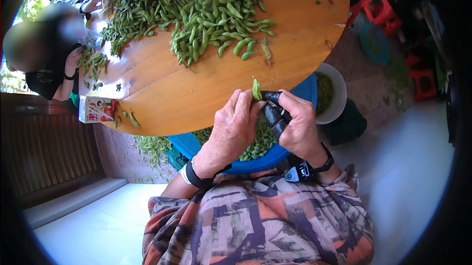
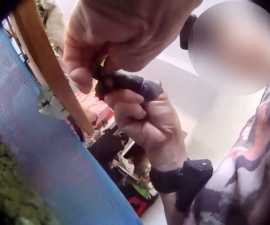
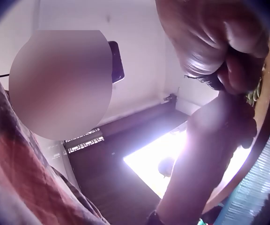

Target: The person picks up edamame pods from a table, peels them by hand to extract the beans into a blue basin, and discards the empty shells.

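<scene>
A green bean pod [image 1: 256, 89] is pinched in the fingers of the left hand [image 1: 230, 128], above a blue basket [image 1: 241, 167] of shelled green beans [image 1: 258, 148]. Close against it is the right hand [image 1: 300, 126], its fingers curled, with black coverings [image 1: 275, 123] on thumb and finger touching the pod's side. In the left wrist view the left hand [image 2: 125, 33] is above the right hand [image 2: 146, 126], their fingertips meeting. The right wrist view shows the right hand [image 3: 214, 42] near the left hand [image 3: 210, 131]; the pod is hidden there.
Heaped pods [image 1: 196, 14] cover the back of the round wooden table [image 1: 162, 100]. A carton [image 1: 97, 109] stands at its left edge, near another person's hand [image 1: 73, 61]. A pale bucket [image 1: 337, 93] and red stools [image 1: 381, 13] are on the right; pods litter the floor at left.
</scene>
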{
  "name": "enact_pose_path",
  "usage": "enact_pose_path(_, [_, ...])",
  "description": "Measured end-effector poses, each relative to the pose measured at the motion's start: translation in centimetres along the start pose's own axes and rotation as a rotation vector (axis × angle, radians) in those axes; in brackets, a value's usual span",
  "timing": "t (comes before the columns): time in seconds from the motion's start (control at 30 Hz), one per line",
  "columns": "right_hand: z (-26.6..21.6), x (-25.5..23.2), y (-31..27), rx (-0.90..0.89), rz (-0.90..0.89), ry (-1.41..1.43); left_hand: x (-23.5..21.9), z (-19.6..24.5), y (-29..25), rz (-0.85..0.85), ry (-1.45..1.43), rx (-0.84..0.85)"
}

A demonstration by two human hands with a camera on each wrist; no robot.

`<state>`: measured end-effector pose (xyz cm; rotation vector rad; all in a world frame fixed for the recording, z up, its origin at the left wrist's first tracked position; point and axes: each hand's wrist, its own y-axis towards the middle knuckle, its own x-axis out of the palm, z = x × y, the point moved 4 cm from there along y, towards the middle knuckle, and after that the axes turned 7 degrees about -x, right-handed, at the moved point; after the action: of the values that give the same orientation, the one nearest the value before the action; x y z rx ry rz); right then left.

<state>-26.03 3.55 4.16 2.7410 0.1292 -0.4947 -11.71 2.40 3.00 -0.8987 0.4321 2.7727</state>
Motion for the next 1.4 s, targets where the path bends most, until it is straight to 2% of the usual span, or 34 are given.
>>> enact_pose_path(0.1, [0.1, 0.3, 0.0, -0.048, 0.004, -0.058, 0.6, -0.2, -0.2, 0.018, 0.113, 0.072])
enact_pose_path(0.23, [0.1, 0.6, 0.2, -0.069, 0.007, -0.113, 1.2, -0.5, -0.4, -0.023, 0.193, -0.003])
enact_pose_path(0.43, [-0.2, 0.7, 0.4, -0.079, 0.005, -0.139, 0.5, -0.5, -0.2, -0.068, 0.262, 0.015])
enact_pose_path(0.5, [-0.3, 0.8, 0.3, -0.093, 0.009, -0.133, 0.0, -0.7, -0.2, -0.212, 0.164, -0.004])
enact_pose_path(0.63, [-0.4, 0.9, 0.4, -0.131, -0.047, -0.181, -0.9, -0.7, 0.1, -0.265, 0.087, -0.067])
enact_pose_path(0.7, [-0.6, 1.1, 0.4, -0.146, -0.129, -0.207, -1.1, -0.5, 0.2, -0.258, 0.097, -0.054])
enact_pose_path(0.77, [-0.5, 1.1, 0.5, -0.152, -0.118, -0.207, -1.4, -0.6, 0.3, -0.251, 0.102, -0.043])
enact_pose_path(0.83, [-0.4, 1.1, 0.6, -0.157, -0.111, -0.207, -1.5, -1.1, 0.6, -0.346, -0.009, -0.037])
enact_pose_path(0.97, [0.0, 1.1, 1.0, -0.123, -0.114, -0.156, -2.0, -2.2, 0.9, -0.281, -0.044, 0.040])
enact_pose_path(1.03, [-0.2, 1.1, 1.1, -0.083, -0.122, -0.130, -2.2, -2.7, 1.3, -0.472, -0.291, -0.103])
enact_pose_path(1.07, [-0.3, 1.2, 1.2, -0.085, -0.124, -0.128, -2.1, -2.9, 1.3, -0.469, -0.289, -0.104])
enact_pose_path(1.13, [-0.5, 1.3, 1.3, -0.085, -0.102, -0.127, -1.5, -3.8, 1.0, -0.490, -0.533, -0.287])
enact_pose_path(1.17, [-0.4, 1.4, 1.3, -0.081, -0.106, -0.126, -1.4, -3.8, 0.8, -0.490, -0.535, -0.293])
enact_pose_path(1.23, [-0.3, 1.4, 1.2, -0.114, -0.107, -0.152, -0.9, -4.3, 0.4, -0.433, -0.758, -0.487])
enact_pose_path(1.3, [0.1, 1.4, 1.2, -0.089, -0.096, -0.148, -0.7, -4.4, 0.2, -0.473, -0.806, -0.511])
enact_pose_path(1.37, [0.2, 1.4, 1.3, -0.063, -0.078, -0.153, -0.8, -4.2, 0.4, -0.377, -0.906, -0.492])
enact_pose_path(1.4, [0.2, 1.4, 1.3, -0.035, -0.058, -0.120, -0.8, -4.4, 0.2, -0.392, -0.906, -0.493])
